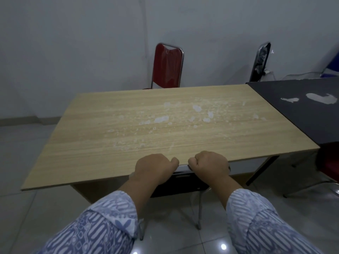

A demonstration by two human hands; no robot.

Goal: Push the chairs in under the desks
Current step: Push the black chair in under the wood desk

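- Left hand (156,169) and right hand (209,166) sit side by side at the near edge of the wooden desk (128,125), both curled into fists around the top rail of a chair back (183,173), knuckles up, thumbs pointing toward each other.
- That near chair is almost wholly under the desk: only a sliver of rail shows between the hands, a dark back panel just below them, and metal legs (199,211) on the tiled floor beneath the wrists.
- Judged as pushed in, or within the last bit of travel; the hands are level with the desk edge.
- Beyond the hands, past the far edge of the desk, a red chair (167,66) stands with its back fully visible. How far in it sits cannot be told.
- Right of the right hand, a black desk (293,110) adjoins the wooden one; a dark chair (261,61) stands behind it, and part of another red chair (330,167) shows at its near side, apparently not yet tucked in.
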